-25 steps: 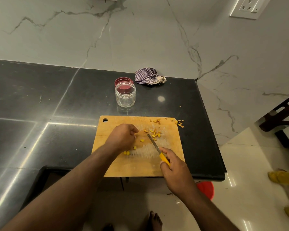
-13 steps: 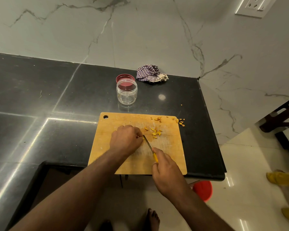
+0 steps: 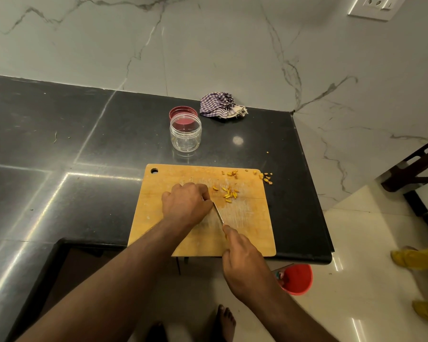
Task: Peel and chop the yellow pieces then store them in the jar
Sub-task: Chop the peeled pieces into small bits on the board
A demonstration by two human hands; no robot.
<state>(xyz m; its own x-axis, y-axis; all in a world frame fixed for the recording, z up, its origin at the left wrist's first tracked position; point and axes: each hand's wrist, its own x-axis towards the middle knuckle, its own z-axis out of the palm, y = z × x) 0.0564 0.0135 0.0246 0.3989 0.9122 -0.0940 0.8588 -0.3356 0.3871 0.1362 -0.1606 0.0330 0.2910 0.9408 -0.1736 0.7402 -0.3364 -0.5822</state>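
A wooden cutting board (image 3: 247,218) lies on the black stone tabletop (image 3: 59,149), its near edge flush with the tabletop's front edge and its right edge close to the tabletop's right end, where only a narrow dark strip remains before the drop to the pale floor (image 3: 371,243). The left hand (image 3: 185,204) rests knuckles-up on the middle of the board, fingers curled down together; whatever it pins is hidden beneath it. The right hand (image 3: 242,265) is closed around a knife (image 3: 218,213) whose handle is almost wholly covered; the thin blade slants up and left, its tip touching the left hand's fingertips. Just right of that hand sits a small heap of chopped yellow pieces (image 3: 229,192), with a few more scraps (image 3: 231,173) at the board's far edge and some peel bits (image 3: 266,177) spilled over the far right corner onto the stone. Beyond the board, well apart from it, stands an open clear jar (image 3: 185,133), empty, with its red lid (image 3: 182,112) lying just behind it and a crumpled checked cloth (image 3: 220,104) to the right by the marble wall (image 3: 208,45). The tabletop to the left of the board is wide and bare. Below the front edge, a red bucket (image 3: 298,280) stands on the floor.
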